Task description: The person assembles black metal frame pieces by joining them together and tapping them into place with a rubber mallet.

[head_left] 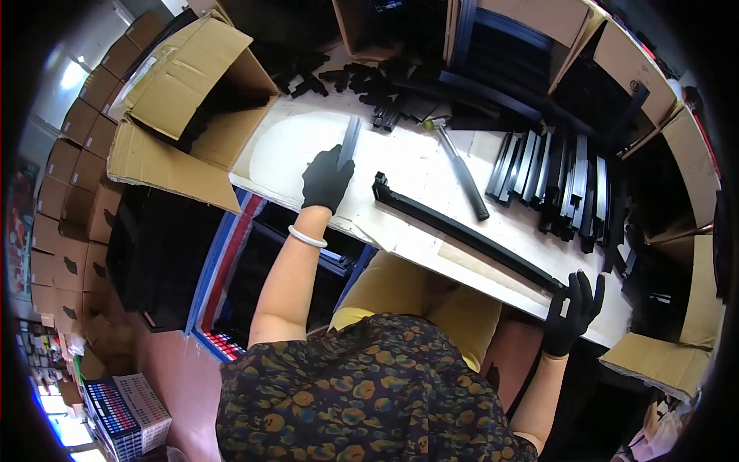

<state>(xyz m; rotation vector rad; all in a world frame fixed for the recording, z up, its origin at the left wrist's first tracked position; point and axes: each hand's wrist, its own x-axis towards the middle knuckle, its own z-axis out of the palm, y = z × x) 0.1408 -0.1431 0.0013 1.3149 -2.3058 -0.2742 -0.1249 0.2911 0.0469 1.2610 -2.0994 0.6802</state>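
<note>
**Inspector:** Both hands wear black gloves. Report their state.

**Assistant:** Left hand [327, 181] lies on the white worktop [292, 146], fingers closed around the near end of a short flat dark strip [350, 140] that points away from the person. Right hand [573, 308] sits at the near right edge of the worktop, fingers spread and released, fingertips touching the right end of the long black rail [462, 231]. It does not grip.

**Inspector:** Progress, largest items first.

**Assistant:** Open cardboard box [185, 100] at far left holds black parts, so stock remains. A row of black rails [554, 181] lies side by side at right; I judge these to be either handled or waiting, and cannot tell which. The long black rail lies alone, diagonal, its left end fitted with a small upright end piece. A heap of small black pieces [362, 81] sits at the far edge. A hammer [458, 165] rests untouched between the long rail and the row.

**Inspector:** Rail relative to the hands?

**Assistant:** It spans between them. Its left end lies just right of the left hand, apart from it; its right end meets the right fingertips. Work on this rail appears midway.
</note>
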